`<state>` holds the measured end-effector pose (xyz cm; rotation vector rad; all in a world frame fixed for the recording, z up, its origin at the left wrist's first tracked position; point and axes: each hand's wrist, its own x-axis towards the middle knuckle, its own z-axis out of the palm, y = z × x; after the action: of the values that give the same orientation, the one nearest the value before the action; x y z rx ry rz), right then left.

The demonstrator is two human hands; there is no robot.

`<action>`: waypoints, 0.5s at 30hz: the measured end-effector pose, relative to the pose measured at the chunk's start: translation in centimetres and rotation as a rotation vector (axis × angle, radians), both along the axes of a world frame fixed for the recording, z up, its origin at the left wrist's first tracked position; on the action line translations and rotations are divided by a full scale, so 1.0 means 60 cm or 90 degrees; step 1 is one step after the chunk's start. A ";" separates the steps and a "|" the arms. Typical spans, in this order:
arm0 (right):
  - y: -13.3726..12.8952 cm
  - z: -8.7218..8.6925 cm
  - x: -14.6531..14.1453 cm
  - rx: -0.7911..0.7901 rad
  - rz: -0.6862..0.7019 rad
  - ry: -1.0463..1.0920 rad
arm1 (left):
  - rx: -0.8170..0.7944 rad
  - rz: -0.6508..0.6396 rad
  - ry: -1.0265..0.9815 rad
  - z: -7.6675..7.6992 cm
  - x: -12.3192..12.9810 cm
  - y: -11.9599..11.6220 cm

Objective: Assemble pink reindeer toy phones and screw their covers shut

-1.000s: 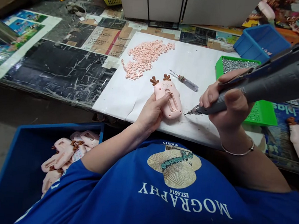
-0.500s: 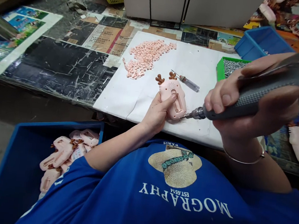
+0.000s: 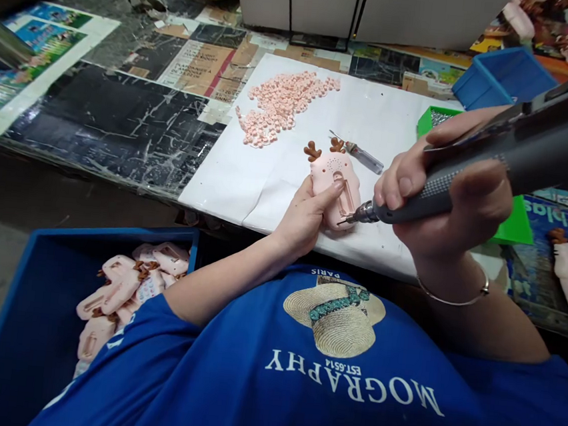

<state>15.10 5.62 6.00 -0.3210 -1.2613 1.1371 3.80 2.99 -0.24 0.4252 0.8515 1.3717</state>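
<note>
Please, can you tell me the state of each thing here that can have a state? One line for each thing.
left hand: closed around the pink reindeer part, holding it on the white sheet.
right hand: closed on the electric screwdriver.
electric screwdriver: tilted, its tip on the part's lower edge.
pink reindeer part: back side up, antlers pointing away.
small hand screwdriver: lying flat, untouched.
pink round pieces: loose pile.
blue bin: partly filled with pink parts.
</note>
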 end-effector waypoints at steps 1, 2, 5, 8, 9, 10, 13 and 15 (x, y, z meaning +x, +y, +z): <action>-0.002 -0.001 -0.001 0.007 0.001 -0.005 | -0.003 -0.003 -0.005 0.000 0.001 0.001; -0.004 -0.002 -0.001 0.006 0.004 -0.022 | -0.007 -0.006 -0.007 0.001 0.001 0.001; -0.007 -0.008 0.002 0.012 0.028 -0.073 | -0.029 -0.006 0.002 0.003 0.003 0.006; -0.003 -0.019 0.007 0.060 0.045 -0.092 | -0.054 -0.001 0.020 0.007 0.004 0.012; -0.001 -0.023 0.008 0.082 0.052 -0.100 | -0.057 -0.002 0.024 0.008 0.005 0.013; 0.001 -0.027 0.009 0.098 0.060 -0.108 | -0.056 -0.005 0.029 0.009 0.005 0.015; 0.004 -0.035 0.004 0.093 0.078 -0.116 | -0.036 -0.022 0.042 0.009 0.006 0.016; 0.002 -0.032 0.000 0.072 0.064 -0.095 | -0.018 -0.038 0.055 0.005 0.007 0.016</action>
<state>15.12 5.74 4.08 -0.2636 -1.4817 1.1374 4.24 3.93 0.08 0.4871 0.9208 1.2933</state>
